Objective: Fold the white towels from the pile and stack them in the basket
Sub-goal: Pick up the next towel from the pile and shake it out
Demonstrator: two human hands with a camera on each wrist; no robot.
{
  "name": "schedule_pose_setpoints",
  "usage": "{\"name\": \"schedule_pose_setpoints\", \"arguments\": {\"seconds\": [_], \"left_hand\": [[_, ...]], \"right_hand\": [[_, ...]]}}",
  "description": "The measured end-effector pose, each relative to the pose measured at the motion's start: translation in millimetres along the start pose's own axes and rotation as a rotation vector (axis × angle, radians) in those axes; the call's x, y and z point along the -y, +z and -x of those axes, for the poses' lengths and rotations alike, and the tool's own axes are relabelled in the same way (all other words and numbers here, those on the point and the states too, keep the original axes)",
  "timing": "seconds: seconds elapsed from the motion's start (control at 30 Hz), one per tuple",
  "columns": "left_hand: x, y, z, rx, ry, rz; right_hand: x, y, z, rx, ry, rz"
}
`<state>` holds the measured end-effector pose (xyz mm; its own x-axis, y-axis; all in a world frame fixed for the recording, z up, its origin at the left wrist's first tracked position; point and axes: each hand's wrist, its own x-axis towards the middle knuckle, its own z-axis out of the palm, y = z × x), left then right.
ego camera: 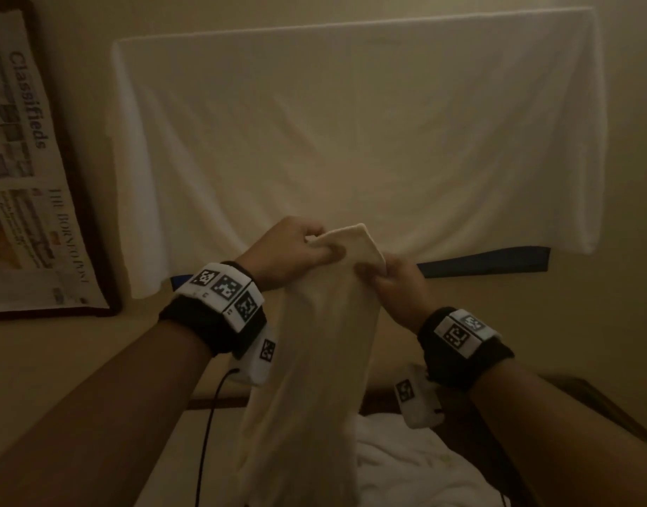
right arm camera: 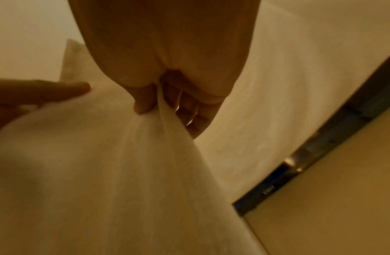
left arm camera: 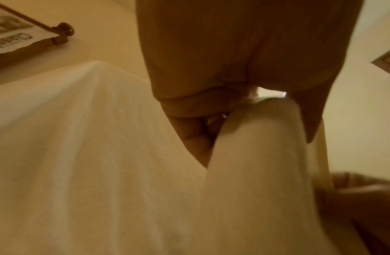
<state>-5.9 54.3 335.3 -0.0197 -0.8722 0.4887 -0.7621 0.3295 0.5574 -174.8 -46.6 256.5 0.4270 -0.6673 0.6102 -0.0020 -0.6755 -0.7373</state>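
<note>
Both hands, left hand and right hand, pinch hanging towel; pale surface, dim room, perhaps newspaper left.

The newspaper lying at the left reads "Classifieds" in large bold letters on its upper page and, lower down, a fainter masthead that looks like "THE BORNEO POST"; its smaller print is illegible.
</note>
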Motion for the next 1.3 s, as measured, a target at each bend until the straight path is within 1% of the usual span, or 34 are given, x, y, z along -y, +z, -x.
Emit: {"name": "schedule_pose_setpoints", "arguments": {"seconds": [0.03,0.07,0.13,0.2,0.23,0.27,0.33,0.4,0.47,0.53,0.6,0.63,0.67,0.73,0.83,0.9,0.97,1.03,1.13,1.2,1.3], "left_hand": [[-2,2,-2,0.038,0.005,-0.030],[-4,5,-5,0.041,0.020,-0.053],[-11,8,-12,-0.052,0.056,-0.051],[-17,5,-19,-0.178,0.044,-0.019],[-18,3,-20,-0.214,0.032,-0.027],[-19,1,-21,-0.228,0.041,-0.058],[-20,-1,-19,-0.247,0.042,-0.122],[-19,-10,-16,-0.272,0.051,-0.137],[-16,-22,-11,-0.318,0.066,-0.154],[-13,-32,-4,-0.369,0.059,-0.163],[-4,-40,6,-0.392,0.028,-0.156],[0,-43,11,-0.413,0.000,-0.139],[4,-45,15,-0.438,-0.031,-0.110],[12,-49,22,-0.477,-0.083,-0.056],[17,-55,27,-0.520,-0.137,-0.012],[15,-59,28,-0.564,-0.160,0.075],[11,-62,28,-0.571,-0.171,0.205],[8,-64,24,-0.489,-0.163,0.274],[4,-57,19,-0.377,-0.137,0.309],[5,-49,18,-0.330,-0.134,0.352],[10,-42,17,-0.313,-0.122,0.430]], "right_hand": [[5,-4,-7,-0.010,-0.045,0.012],[11,-7,-13,-0.017,-0.105,0.034],[19,-9,-23,-0.028,-0.187,0.040],[15,-4,-24,-0.042,-0.222,0.007],[8,2,-22,-0.037,-0.213,0.000],[-1,7,-18,-0.023,-0.183,0.006],[-30,20,-7,0.076,-0.079,0.025],[-61,29,8,0.171,0.085,0.116],[-97,29,20,0.223,0.254,0.263],[-126,21,25,0.201,0.381,0.309],[-135,15,16,0.128,0.441,0.251],[-131,14,6,0.068,0.415,0.208],[-123,14,-6,0.004,0.358,0.152],[-94,17,-36,-0.094,0.212,0.024],[-36,21,-75,-0.176,0.074,-0.065],[4,21,-94,-0.200,0.000,-0.113],[41,20,-105,-0.197,-0.065,-0.136],[71,23,-108,-0.152,-0.153,-0.092],[106,28,-104,-0.039,-0.315,0.184],[118,32,-99,0.000,-0.340,0.278],[121,32,-91,-0.021,-0.303,0.305]]}}
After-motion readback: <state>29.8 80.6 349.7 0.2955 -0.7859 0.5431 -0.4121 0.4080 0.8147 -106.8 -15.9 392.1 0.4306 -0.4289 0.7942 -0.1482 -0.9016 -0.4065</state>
